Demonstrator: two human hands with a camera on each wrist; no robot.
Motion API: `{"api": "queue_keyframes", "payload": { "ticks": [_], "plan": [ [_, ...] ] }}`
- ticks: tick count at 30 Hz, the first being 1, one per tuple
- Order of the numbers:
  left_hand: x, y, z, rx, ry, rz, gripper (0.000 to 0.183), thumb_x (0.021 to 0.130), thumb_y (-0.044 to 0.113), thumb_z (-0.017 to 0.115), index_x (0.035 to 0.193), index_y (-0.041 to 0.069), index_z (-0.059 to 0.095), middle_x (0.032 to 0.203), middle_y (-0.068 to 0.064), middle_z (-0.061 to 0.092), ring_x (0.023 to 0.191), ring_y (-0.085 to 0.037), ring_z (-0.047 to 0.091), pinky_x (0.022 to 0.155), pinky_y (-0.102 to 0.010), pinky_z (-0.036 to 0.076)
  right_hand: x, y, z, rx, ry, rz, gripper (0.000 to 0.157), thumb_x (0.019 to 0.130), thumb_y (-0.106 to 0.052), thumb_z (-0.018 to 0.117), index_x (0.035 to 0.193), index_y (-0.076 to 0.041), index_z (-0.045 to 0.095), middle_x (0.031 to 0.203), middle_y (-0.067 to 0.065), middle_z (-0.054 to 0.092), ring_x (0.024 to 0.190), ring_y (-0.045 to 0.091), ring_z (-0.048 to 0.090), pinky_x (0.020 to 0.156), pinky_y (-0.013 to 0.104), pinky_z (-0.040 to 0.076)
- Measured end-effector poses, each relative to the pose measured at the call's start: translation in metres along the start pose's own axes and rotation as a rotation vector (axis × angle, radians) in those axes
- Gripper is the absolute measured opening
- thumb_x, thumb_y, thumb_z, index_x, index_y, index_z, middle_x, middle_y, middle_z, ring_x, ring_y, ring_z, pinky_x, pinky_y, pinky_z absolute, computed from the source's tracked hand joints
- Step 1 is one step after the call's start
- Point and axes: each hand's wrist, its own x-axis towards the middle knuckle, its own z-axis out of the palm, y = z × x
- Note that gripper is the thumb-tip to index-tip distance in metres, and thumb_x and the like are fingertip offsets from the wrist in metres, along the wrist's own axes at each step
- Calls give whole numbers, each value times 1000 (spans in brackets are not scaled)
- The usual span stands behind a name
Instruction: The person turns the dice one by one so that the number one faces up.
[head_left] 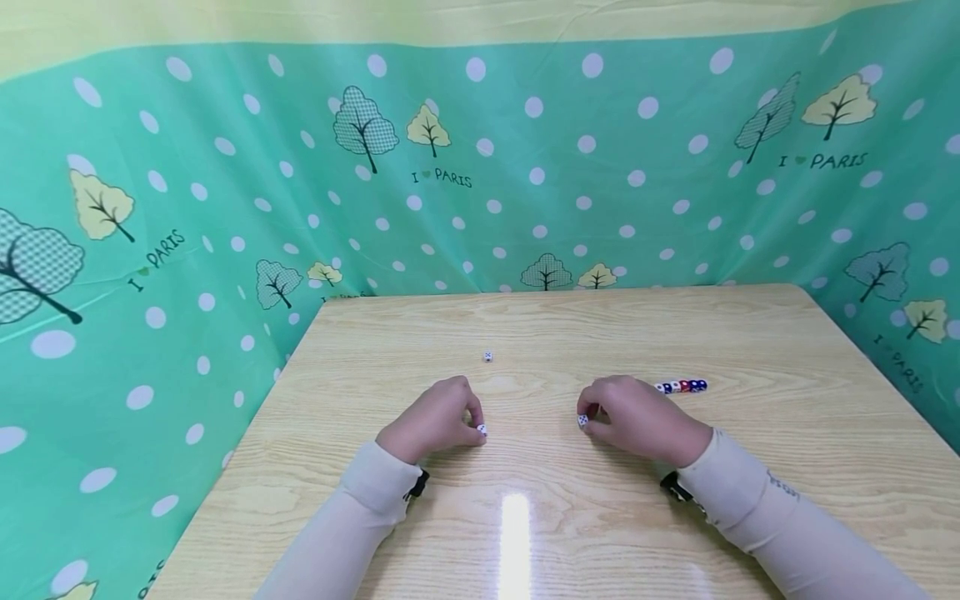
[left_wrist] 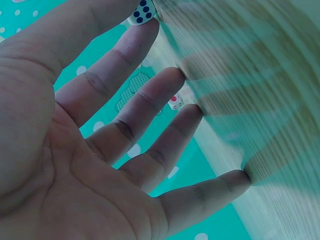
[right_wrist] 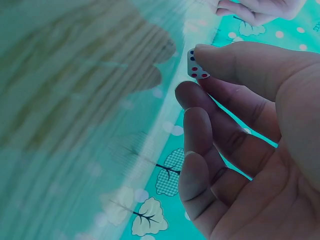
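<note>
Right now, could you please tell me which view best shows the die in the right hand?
The right wrist view: the die appears largest there, red and dark pips visible. The head view shows it small; the left wrist view doesn't show it.

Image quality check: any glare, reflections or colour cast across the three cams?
Head: bright glare strip on the table, low centre. Left wrist: dim, greenish; the table mirrors fingers of the left hand, and the white die is cut by the top edge. Right wrist: similar cast, with printed trees reflected in the table.
</note>
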Motion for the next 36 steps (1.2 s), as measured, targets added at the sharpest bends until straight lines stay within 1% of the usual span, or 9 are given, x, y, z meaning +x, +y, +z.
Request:
{"api": "queue_keyframes", "payload": {
  "ticks": [13,22,27,36],
  "plan": [
    [0,-1,1,-1,3,4,19,79,22,91,70,22,74,91,0,60,76,-16,50,70,-32,45,-1,4,1,-19,-28,23,12,86,-16,82,85,-23,72,83,-14,64,74,6,58,70,27,51],
    [1,-4,4,-5,0,-1,21,80,23,91,69,24,72,93,1,59,77,-16,50,70,-32,44,-2,0,1,-35,-34,27,11,86,-20,83,91,-23,74,87,-14,65,78,4,58,73,28,52],
    [1,-5,4,-7,1,2,21,80,23,90,69,24,73,92,1,59,77,-16,50,70,-31,44,-1,-4,-1,-52,-33,3,12,85,-18,84,95,-20,77,90,-10,66,75,4,54,70,27,51],
    [1,-4,4,-4,-1,-16,21,80,24,90,69,25,72,92,1,59,77,-16,51,71,-31,45,0,-3,3,-99,-38,-57,14,86,-16,84,99,-20,81,95,-7,67,79,3,58,71,26,53]
  ]
}}
